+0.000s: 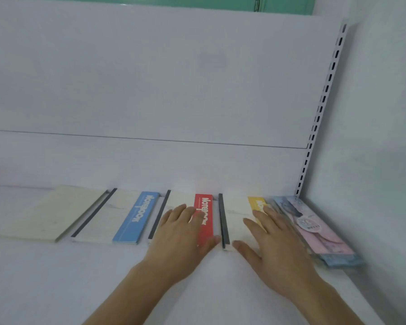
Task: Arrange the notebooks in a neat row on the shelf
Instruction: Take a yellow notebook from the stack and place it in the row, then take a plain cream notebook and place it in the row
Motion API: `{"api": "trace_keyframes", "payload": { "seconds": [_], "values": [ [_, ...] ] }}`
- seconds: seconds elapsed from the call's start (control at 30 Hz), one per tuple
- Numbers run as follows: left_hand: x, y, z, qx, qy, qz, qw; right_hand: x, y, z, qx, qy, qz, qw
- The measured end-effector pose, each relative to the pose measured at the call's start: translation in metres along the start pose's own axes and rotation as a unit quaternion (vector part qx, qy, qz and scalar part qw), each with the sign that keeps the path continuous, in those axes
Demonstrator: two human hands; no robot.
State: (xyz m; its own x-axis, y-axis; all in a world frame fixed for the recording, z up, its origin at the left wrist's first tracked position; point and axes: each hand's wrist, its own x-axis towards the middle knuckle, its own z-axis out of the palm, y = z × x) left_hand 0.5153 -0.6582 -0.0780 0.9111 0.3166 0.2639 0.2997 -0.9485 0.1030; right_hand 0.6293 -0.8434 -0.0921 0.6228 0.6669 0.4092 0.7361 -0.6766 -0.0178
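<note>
Five notebooks lie flat in a row on the white shelf (56, 277), close to its back wall. The red notebook (205, 216) is in the middle, white with a red stripe that says "Notebook". The left hand (185, 233) rests flat on it with straight fingers, and the thumb sticks out to the right past its near corner. Just to the right lies the yellow notebook (237, 214), white with a yellow stripe and a dark spine on its left edge. The right hand (272, 245) lies flat on it with the fingers spread wide, holding nothing. The two thumbs are near each other. To the left of the red one lies the blue notebook (136, 219), white with a blue stripe. At the far left lies a plain cream notebook (49, 212), a bit tilted. At the far right, in the corner, lies a pink and blue notebook (314, 231) in a shiny clear wrap, touching the right hand's side. A white post with dark slots (324, 99) stands up in the corner behind it.
</note>
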Motion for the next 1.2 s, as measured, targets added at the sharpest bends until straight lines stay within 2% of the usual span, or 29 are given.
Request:
{"api": "trace_keyframes", "payload": {
  "seconds": [0.17,0.3,0.5,0.77,0.97,1.1,1.2],
  "values": [
    [-0.05,-0.058,-0.021,0.003,0.052,-0.032,0.998,-0.003,-0.085,-0.012,0.027,0.005,-0.065,0.998],
    [-0.104,-0.115,-0.049,0.005,0.088,-0.082,0.993,-0.002,-0.171,-0.032,0.063,-0.025,-0.092,0.993],
    [-0.201,-0.23,-0.096,0.022,0.111,-0.151,0.982,-0.011,-0.325,-0.031,0.093,-0.052,-0.155,0.982],
    [-0.312,-0.373,-0.139,0.036,0.125,-0.263,0.956,-0.002,-0.513,-0.022,0.139,-0.037,-0.233,0.962],
    [-0.34,-0.466,-0.146,0.022,0.136,-0.309,0.941,0.03,-0.607,-0.003,0.156,-0.046,-0.274,0.948],
    [-0.338,-0.531,-0.146,0.023,0.142,-0.311,0.939,0.07,-0.668,0.016,0.168,-0.019,-0.287,0.943],
    [-0.331,-0.579,-0.151,0.033,0.129,-0.313,0.94,0.101,-0.709,0.028,0.184,-0.028,-0.289,0.939]
  ]
}}
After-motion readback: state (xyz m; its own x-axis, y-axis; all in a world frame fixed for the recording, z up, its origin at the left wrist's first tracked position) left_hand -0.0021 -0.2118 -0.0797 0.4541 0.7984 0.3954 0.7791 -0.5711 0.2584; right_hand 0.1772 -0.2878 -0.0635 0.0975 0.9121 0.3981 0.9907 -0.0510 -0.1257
